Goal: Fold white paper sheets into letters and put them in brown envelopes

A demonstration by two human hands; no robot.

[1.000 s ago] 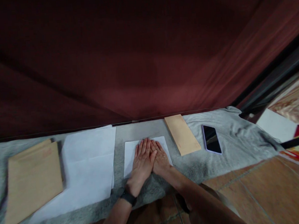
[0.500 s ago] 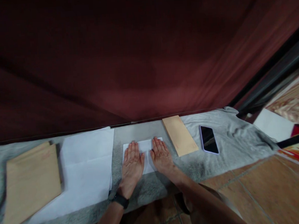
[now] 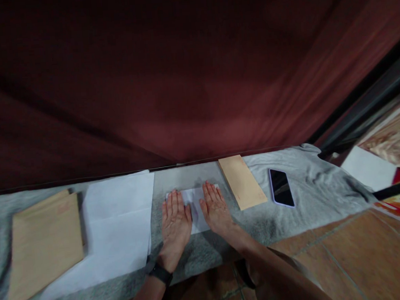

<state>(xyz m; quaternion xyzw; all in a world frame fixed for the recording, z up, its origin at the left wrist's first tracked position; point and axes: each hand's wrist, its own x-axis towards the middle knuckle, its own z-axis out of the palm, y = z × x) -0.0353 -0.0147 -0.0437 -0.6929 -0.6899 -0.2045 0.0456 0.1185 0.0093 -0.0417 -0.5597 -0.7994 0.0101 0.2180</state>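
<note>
A small white sheet of paper (image 3: pixel 198 216), apparently folded, lies on the grey cloth (image 3: pixel 184 175) straight ahead. My left hand (image 3: pixel 175 220) rests flat over its left part, fingers straight and thumb apart, a dark watch on that wrist. Over the right part lies my right hand (image 3: pixel 217 211), palm down with the fingers stretched out. Between the two thumbs the middle of the paper shows; its sides are hidden under my hands. Just right of my right hand is a long brown envelope (image 3: pixel 243 182).
Large white sheets (image 3: pixel 121 228) lie to the left, partly beneath brown envelopes (image 3: pixel 47 252). A phone (image 3: pixel 281 187) with a pale purple edge is right of the long envelope. A dark red curtain (image 3: pixel 183 101) hangs behind, and tiled floor (image 3: pixel 357 248) shows at the lower right.
My left hand has shifted slightly left on the paper, its fingers a little tilted. My right hand stays nearly in place. The whole view has drifted a few pixels.
</note>
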